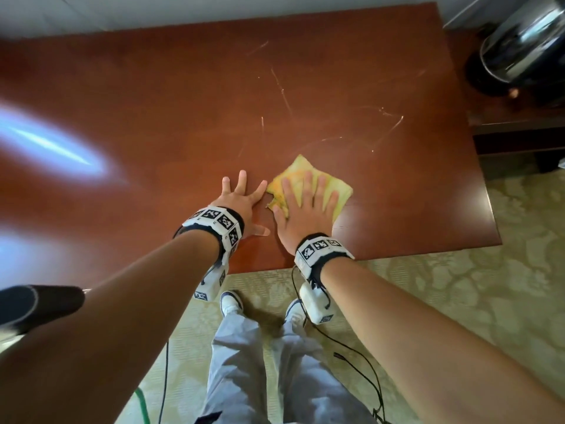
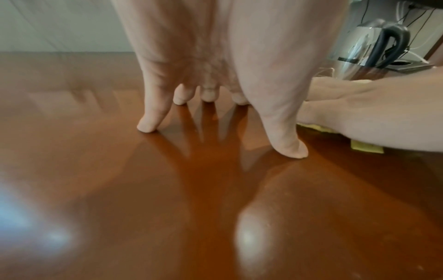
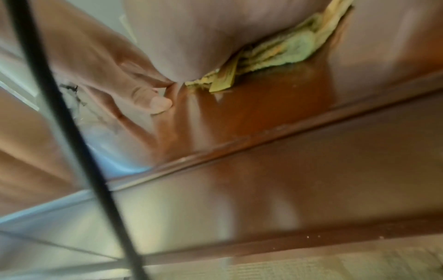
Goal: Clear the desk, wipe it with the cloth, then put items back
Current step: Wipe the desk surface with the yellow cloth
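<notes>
A yellow cloth (image 1: pixel 308 169) lies folded on the reddish-brown desk (image 1: pixel 183 102), near its front edge. My right hand (image 1: pixel 305 206) presses flat on the cloth with straight, spread fingers; in the right wrist view the cloth (image 3: pixel 287 51) bunches under the palm. Just left of it my left hand (image 1: pixel 241 200) rests flat on the bare wood with fingers spread; the left wrist view shows its fingertips (image 2: pixel 147 127) touching the surface. A strip of the cloth (image 2: pixel 364 146) shows under my right hand (image 2: pixel 359 113) there.
A shiny metal kettle (image 1: pixel 526 41) with a black handle stands on a lower dark surface to the desk's right. Pale scratch marks (image 1: pixel 281 90) cross the desk top. Patterned carpet (image 1: pixel 458 286) lies below the front edge (image 1: pixel 397 255). Cables hang from my wrists.
</notes>
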The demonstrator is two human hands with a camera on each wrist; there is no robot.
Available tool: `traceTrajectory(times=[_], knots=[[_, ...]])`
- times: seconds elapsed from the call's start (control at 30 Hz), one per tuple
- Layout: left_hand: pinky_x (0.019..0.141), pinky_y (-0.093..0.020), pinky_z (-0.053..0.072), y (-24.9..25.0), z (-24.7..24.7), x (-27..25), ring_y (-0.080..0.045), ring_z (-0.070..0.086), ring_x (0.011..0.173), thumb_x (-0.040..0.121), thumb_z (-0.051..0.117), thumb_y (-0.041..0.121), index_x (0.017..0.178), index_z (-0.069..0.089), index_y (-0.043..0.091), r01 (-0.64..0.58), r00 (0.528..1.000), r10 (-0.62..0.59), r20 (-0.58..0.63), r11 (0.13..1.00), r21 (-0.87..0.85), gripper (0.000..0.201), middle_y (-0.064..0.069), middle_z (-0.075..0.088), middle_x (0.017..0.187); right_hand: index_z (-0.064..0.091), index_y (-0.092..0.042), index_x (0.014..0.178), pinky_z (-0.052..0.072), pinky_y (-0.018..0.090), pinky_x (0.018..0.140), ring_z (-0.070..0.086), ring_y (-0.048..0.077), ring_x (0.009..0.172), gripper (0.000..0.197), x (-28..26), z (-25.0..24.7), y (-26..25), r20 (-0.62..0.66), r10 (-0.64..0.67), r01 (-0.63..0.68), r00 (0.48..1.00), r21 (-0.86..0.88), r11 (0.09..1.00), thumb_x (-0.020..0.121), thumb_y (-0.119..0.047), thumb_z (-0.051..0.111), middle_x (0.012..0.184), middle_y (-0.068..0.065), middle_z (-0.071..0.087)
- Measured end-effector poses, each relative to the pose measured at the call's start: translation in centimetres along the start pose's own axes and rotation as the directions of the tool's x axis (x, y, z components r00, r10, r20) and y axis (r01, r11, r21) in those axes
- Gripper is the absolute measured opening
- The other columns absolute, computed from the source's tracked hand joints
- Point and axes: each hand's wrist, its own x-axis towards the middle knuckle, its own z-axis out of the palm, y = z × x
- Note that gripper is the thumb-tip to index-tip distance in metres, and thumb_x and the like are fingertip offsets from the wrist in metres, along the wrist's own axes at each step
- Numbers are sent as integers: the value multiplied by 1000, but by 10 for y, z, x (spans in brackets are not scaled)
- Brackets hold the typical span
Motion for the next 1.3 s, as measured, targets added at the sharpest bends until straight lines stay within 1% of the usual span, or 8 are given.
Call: traceTrajectory(times=[0.17, 0.27, 0.37, 0.53, 0.77, 0.97, 1.17, 1.3], knots=[[112, -60, 33, -1, 0, 0, -39, -14, 149, 77, 61, 75, 150, -19, 48, 0, 1000, 0, 11, 1000, -12, 112, 0, -29, 160, 3, -42, 158, -8, 58, 120, -14, 31, 152, 62, 11, -12, 33, 22, -58, 58, 998, -22, 998, 101, -61, 18, 167, 2, -14], [112, -59, 33, -1, -3, -3, -38, -14, 149, 77, 62, 74, 150, -19, 48, 7, 1000, -7, 27, 1000, -14, 112, 0, -30, 160, -5, -42, 157, -7, 57, 120, -16, 31, 152, 63, 31, -28, 76, 28, 65, -65, 998, -6, 998, 99, -64, 5, 165, 3, -19], [112, -58, 34, 1, -3, -3, -38, -13, 149, 78, 61, 74, 150, -19, 48, 11, 1000, -11, 29, 1000, 0, 111, -1, -30, 160, -7, -42, 157, -6, 58, 120, -17, 30, 152, 64, 44, -42, 115, 30, 177, -177, 984, 1, 984, 98, -66, 3, 165, 3, -20], [111, -57, 35, 1, -4, -4, -38, -14, 149, 78, 59, 74, 150, -21, 46, 16, 999, -17, 29, 1000, 14, 111, 0, -30, 160, 2, -37, 159, -7, 61, 119, -16, 36, 151, 65, 45, -34, 83, -26, 287, -285, 957, 61, 956, 100, -61, 15, 166, 9, -15], [110, -56, 37, 1, 0, -5, -36, -15, 149, 77, 58, 76, 151, -18, 47, 21, 1000, -21, -5, 1000, 13, 110, 2, -29, 160, 2, -34, 159, -13, 61, 117, -17, 38, 150, 64, 23, -9, -8, -1, -30, 30, 1000, 22, 999, 102, -56, 20, 166, 11, -14], [113, -56, 33, 1, -7, -6, -35, -13, 150, 77, 60, 75, 152, -15, 47, 19, 1000, -18, 25, 1000, -12, 109, 1, -27, 161, 3, -41, 158, -7, 57, 120, -13, 31, 152, 62, 34, -22, 24, 44, -92, 93, 995, -15, 996, 101, -60, 17, 167, 2, -13], [115, -54, 29, 1, -17, -8, -36, -13, 150, 80, 61, 71, 153, -11, 48, 18, 998, -14, 58, 997, -74, 105, 0, -24, 162, -8, -43, 156, -9, 56, 120, -21, 31, 151, 64, 64, -55, 90, 122, 121, -123, 985, 11, 992, 98, -64, 8, 164, 3, -25], [115, -53, 28, -1, -19, -9, -34, -13, 150, 81, 62, 69, 153, -8, 48, 9, 998, -3, 67, 996, -91, 103, 2, -23, 162, -7, -41, 157, -9, 57, 120, -21, 30, 151, 63, 73, -64, 106, 144, 206, -210, 968, 15, 978, 100, -62, 11, 164, 4, -24]])
